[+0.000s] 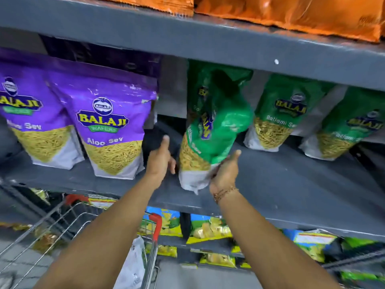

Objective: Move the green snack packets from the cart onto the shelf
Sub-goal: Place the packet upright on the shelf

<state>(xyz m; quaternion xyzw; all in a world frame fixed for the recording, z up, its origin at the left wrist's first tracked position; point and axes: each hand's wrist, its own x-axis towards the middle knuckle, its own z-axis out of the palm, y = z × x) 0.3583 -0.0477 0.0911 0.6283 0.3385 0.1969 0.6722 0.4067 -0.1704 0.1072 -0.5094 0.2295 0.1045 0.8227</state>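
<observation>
A green snack packet (pixel 212 134) stands tilted on the grey middle shelf (pixel 281 180), its top bent over to the right. My right hand (pixel 226 174) grips its white lower corner from the right. My left hand (pixel 160 161) is just left of the packet's base, thumb up, fingers curled behind it; whether they touch it I cannot tell. Two more green packets (pixel 279 113) (pixel 343 130) stand upright farther right on the same shelf. The wire cart (pixel 68 222) with red corners sits at lower left, with a pale packet (pixel 133 265) in it.
Two purple packets (pixel 112 130) (pixel 27 113) stand left of my hands on the same shelf. Orange packets (pixel 291 13) lie on the shelf above. Yellow and blue packets (pixel 208 228) fill the shelf below. The shelf front between the green packets is bare.
</observation>
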